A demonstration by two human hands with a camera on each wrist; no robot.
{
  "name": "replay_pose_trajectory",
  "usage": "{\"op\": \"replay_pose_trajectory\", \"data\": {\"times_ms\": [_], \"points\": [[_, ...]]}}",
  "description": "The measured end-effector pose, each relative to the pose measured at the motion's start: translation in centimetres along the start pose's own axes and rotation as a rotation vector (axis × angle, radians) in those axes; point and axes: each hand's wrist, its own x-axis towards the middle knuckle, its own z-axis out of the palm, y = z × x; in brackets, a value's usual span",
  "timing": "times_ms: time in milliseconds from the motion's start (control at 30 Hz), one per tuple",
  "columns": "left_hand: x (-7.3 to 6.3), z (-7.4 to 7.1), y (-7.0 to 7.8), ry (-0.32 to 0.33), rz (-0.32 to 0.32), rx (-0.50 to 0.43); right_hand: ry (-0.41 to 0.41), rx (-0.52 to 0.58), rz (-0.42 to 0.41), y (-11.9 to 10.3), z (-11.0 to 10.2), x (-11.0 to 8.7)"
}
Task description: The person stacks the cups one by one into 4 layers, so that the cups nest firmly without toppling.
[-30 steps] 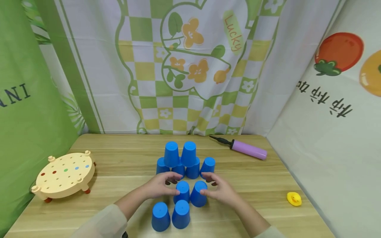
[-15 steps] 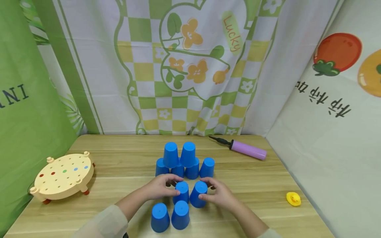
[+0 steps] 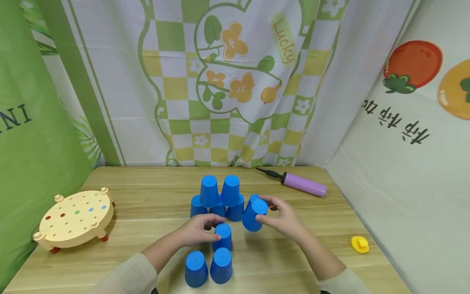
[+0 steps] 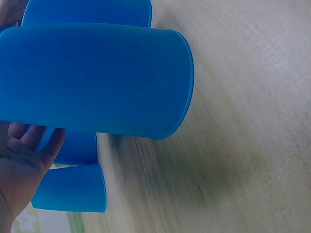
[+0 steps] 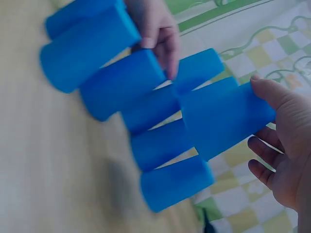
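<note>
Around an upturned blue plastic cup (image 3: 222, 237) my left hand (image 3: 200, 232) curls, thumb at its left side and fingers behind its top. That cup fills much of the left wrist view, with the fingers (image 4: 51, 145) at its lower edge. My right hand (image 3: 284, 218) grips another blue cup (image 3: 255, 215) between thumb and fingers near its base. The right wrist view shows this cup (image 5: 228, 121) off the table, level with the upper row of the stack. In the head view it overlaps the rightmost back cup (image 3: 253, 198).
Behind stands a row of several upturned cups, with two cups (image 3: 230, 190) stacked on it. Two more cups (image 3: 196, 268) stand in front. On the wooden table (image 3: 147, 196) lie a purple pump (image 3: 304, 184), a yellow duck (image 3: 360, 244) and a round pegged board (image 3: 77, 218).
The right hand has closed on the right cup of the middle pair and carried it up, forward and right. The left hand stays at its cup, its thumb touching it.
</note>
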Motion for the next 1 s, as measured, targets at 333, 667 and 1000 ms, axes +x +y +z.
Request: {"op": "replay_pose_trajectory", "data": {"times_ms": [333,667,1000], "points": [[-0.2,0.1,0.1,0.031,-0.024,0.006,0.069,0.018,0.107,-0.6,-1.6,4.4],[0.0,0.5,-0.6,0.056,-0.051,-0.022,0.042,-0.024,0.182,-0.3,-0.7,6.2],[-0.3,0.0,-0.9,0.135,-0.035,-0.037,0.030,-0.032,0.188,-0.1,-0.4,6.6]]}}
